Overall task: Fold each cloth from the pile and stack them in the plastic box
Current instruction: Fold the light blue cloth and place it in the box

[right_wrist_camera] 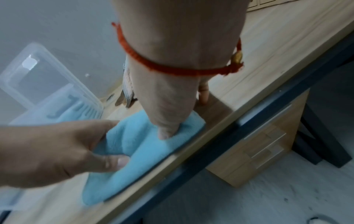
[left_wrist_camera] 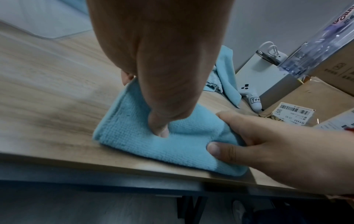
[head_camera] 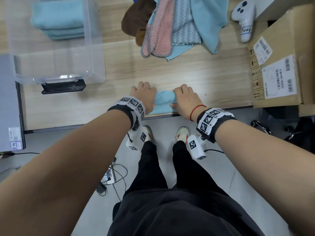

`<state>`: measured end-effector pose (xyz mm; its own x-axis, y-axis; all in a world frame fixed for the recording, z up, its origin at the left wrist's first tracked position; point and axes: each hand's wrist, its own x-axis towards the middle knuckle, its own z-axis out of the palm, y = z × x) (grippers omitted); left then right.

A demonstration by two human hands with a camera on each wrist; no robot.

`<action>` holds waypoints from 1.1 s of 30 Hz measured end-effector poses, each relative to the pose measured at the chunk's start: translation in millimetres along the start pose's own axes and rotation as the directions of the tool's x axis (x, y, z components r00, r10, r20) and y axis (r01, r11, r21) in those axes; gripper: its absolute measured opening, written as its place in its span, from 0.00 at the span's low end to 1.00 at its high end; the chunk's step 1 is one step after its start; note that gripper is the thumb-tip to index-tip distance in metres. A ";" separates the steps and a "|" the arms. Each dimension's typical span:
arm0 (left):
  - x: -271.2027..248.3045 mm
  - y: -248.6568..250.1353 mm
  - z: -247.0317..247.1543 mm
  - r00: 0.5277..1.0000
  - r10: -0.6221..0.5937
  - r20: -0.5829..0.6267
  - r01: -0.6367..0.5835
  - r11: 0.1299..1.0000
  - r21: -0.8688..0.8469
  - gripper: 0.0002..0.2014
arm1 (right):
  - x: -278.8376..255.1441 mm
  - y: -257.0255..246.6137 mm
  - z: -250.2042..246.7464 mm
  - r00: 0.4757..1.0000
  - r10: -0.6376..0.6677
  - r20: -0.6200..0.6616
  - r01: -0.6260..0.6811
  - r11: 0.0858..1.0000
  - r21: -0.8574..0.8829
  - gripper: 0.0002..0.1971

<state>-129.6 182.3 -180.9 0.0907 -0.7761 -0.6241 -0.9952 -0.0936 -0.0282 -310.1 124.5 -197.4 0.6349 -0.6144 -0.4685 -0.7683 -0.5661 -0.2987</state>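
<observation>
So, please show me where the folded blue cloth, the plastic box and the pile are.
folded blue cloth (head_camera: pixel 162 101): head view, its top between the hands.
plastic box (head_camera: pixel 88 43): head view, right wall.
pile (head_camera: pixel 161 34): head view, pink cloth.

White controller (head_camera: pixel 244 17) beside labelled cardboard box (head_camera: pixel 281 65).

1. My left hand (head_camera: pixel 144 96) wears a black wrist strap tiled with white, black-patterned marker squares; bare forearm.
2. My right hand (head_camera: pixel 185 99) has the same strap, plus a thin red string bracelet.
3. White marker-tagged camera blocks hang beneath both wrists; black trousers; white-and-red shoes.
</observation>
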 end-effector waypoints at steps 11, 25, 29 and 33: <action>-40.8 5.2 -83.5 1.000 0.015 -0.018 -0.019 0.962 -0.274 0.23 | -13.9 11.8 -95.4 0.985 -0.062 0.162 0.023 0.972 0.235 0.31; -114.4 -83.1 -193.8 0.916 -0.255 -0.310 0.148 0.932 -0.329 0.11 | 8.3 -62.5 -237.9 0.959 -0.246 -0.144 0.276 0.927 0.254 0.11; -121.2 -126.1 -196.5 0.903 -0.311 -0.295 0.206 0.918 -0.338 0.13 | 27.0 -90.9 -246.4 0.941 -0.273 -0.198 0.320 0.908 0.270 0.10; -114.6 -181.6 -196.2 0.901 -0.321 -0.291 0.207 0.909 -0.361 0.13 | 56.7 -128.4 -251.9 0.939 -0.272 -0.210 0.317 0.923 0.218 0.15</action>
<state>47.8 165.9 48.9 0.4115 -0.8509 -0.3266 -0.8729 -0.4710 0.1272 -154.9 23.9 23.9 0.8226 -0.5381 -0.1840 -0.5261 -0.5972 -0.6055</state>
